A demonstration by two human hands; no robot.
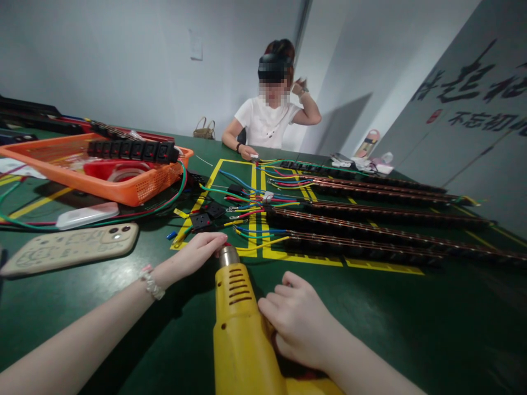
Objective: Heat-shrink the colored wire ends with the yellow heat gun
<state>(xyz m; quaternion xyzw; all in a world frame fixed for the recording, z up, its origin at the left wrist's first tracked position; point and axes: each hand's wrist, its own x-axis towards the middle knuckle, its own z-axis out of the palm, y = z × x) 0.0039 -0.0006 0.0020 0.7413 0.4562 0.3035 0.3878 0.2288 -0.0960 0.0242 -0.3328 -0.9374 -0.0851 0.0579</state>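
The heat gun (239,323) lies at the near middle of the green bench (181,345), its nozzle (228,257) pointing away. From the left come a phone (74,249), an orange basket (109,187), then the left hand (201,249), fingertips at the nozzle's end, though I cannot tell whether its grip pinches anything. Right of the nozzle, the right hand (298,318) curls against the gun's side, what its grip holds hidden, and black strips (349,248) with coloured wires (274,241) stretch rightward beyond.
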